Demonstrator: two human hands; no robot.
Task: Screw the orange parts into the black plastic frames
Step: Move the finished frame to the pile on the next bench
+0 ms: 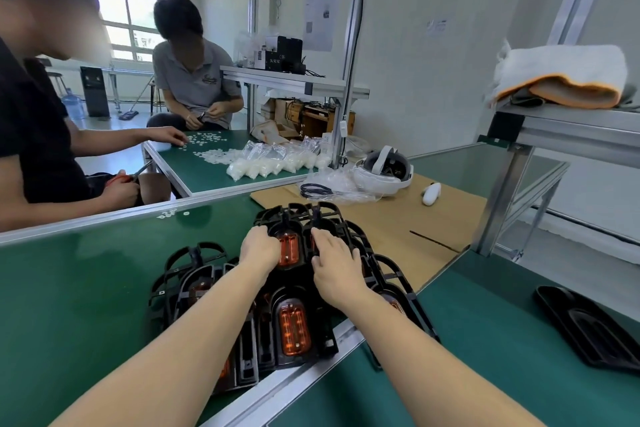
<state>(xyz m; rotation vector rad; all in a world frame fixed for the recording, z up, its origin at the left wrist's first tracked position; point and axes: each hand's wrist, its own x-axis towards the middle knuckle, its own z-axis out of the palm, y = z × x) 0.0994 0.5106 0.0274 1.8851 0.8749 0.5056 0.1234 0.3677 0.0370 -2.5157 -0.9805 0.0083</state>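
Several black frames (294,288) are heaped on the near green bench (86,305), most with an orange part (295,328) already seated in the pocket. Both hands are laid on the far frame at the top of the heap. The left hand (259,248) is curled over the left rim of that frame, beside its orange part (288,250); a grip is likely, though the fingertips are hidden behind the knuckles. The right hand (334,265) is spread flat on the frame's right side, fingers nearly straight and pressing, with nothing pinched in it.

No screwdriver or screws are seen near the heap, so the step in hand is judged to be handling of a frame, being steadied or lifted off the pile, and not driving. A driver and screws would be called for next, with the frame held firm against twist.

Screw holes and any fitted screws are too small to be made out. The lower frames are hidden by the forearms. A separate black tray (588,329) at the near right is cut off by the picture edge
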